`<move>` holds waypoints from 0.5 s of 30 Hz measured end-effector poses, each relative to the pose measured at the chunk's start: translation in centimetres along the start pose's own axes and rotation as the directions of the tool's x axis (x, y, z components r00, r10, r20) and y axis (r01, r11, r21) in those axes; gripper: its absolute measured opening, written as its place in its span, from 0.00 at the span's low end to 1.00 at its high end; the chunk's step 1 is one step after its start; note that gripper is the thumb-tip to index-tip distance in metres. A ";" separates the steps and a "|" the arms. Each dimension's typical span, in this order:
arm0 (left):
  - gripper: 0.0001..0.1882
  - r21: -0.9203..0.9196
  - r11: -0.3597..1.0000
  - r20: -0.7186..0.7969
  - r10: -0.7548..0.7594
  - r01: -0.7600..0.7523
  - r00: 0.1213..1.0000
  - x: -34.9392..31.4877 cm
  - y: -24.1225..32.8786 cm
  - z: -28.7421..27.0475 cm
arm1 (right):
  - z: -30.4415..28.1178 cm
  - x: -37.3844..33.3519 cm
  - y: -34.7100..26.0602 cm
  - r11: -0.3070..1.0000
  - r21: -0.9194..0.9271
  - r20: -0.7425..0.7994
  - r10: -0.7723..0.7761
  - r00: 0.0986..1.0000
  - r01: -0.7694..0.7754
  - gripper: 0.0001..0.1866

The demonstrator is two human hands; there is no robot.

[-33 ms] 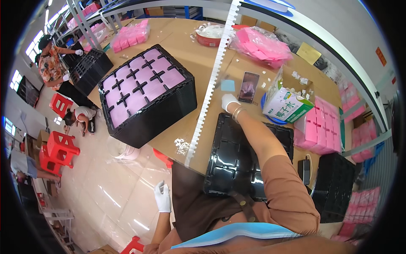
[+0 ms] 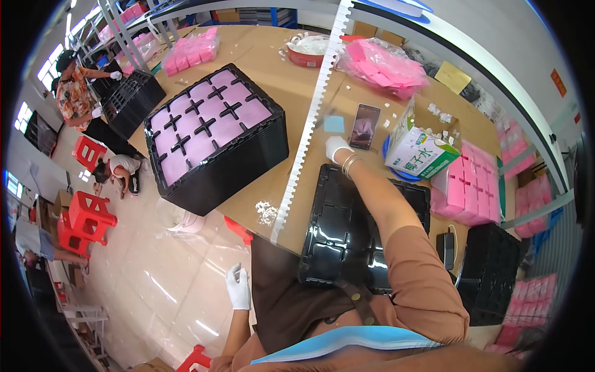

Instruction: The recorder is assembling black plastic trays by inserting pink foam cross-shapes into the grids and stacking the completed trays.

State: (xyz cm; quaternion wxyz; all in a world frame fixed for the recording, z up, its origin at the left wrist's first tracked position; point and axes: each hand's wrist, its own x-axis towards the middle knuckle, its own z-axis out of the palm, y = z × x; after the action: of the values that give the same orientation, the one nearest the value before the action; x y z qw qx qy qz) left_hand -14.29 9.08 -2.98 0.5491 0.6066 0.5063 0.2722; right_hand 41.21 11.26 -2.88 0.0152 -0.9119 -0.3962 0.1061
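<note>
While both pictures were taken at the same instant, nothing differs between them: hands, trays and table stand exactly alike. The right hand (image 2: 336,147), in a white glove with bracelets at the wrist, is stretched forward across the wooden table (image 2: 273,62), its forearm running from the lower right over an empty black tray (image 2: 338,229) that lies at the table's near edge. Its fingers curl down onto the tabletop just beside a phone (image 2: 364,126) lying flat with its screen lit, and near a small pale blue square (image 2: 334,124); I cannot tell whether the fingers pinch anything. The left hand (image 2: 238,286), also gloved in white, hangs low beside the person's brown clothing, off the table and over the shiny floor, fingers loosely together and holding nothing that shows. To the left on the table sits a stack of black trays (image 2: 217,139) filled with pink pieces. A white and green carton (image 2: 420,149) stands right of the phone, with pink boxes (image 2: 465,192) just beyond it and a bag of pink pieces (image 2: 384,65) farther back.
</note>
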 end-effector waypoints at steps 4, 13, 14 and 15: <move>0.17 -0.098 0.995 0.046 -0.012 0.017 0.999 -0.6 1.0 -0.7 | -8.9 -7.1 -2.8 0.945 0.274 -0.451 -0.038 0.892 0.179 0.10; 0.24 -0.697 0.667 0.542 0.249 0.263 0.803 0.4 11.7 2.3 | -25.2 -24.4 12.5 0.943 0.298 -0.677 0.319 0.663 -0.150 0.17; 0.25 -0.733 0.587 0.583 0.283 0.343 0.762 0.5 12.9 3.1 | -24.7 -25.1 12.4 0.957 0.164 -0.582 0.291 0.759 -0.241 0.19; 0.25 -0.755 0.502 0.616 0.323 0.421 0.719 0.6 14.2 4.0 | -22.6 -26.2 11.2 0.996 0.069 -0.777 0.093 0.623 -0.063 0.20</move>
State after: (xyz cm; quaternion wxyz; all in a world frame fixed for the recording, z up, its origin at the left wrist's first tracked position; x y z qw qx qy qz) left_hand -6.06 9.72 9.26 0.9292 0.2865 0.0744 0.2211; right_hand 36.51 -14.13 22.71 0.1961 -0.8841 -0.3088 -0.2907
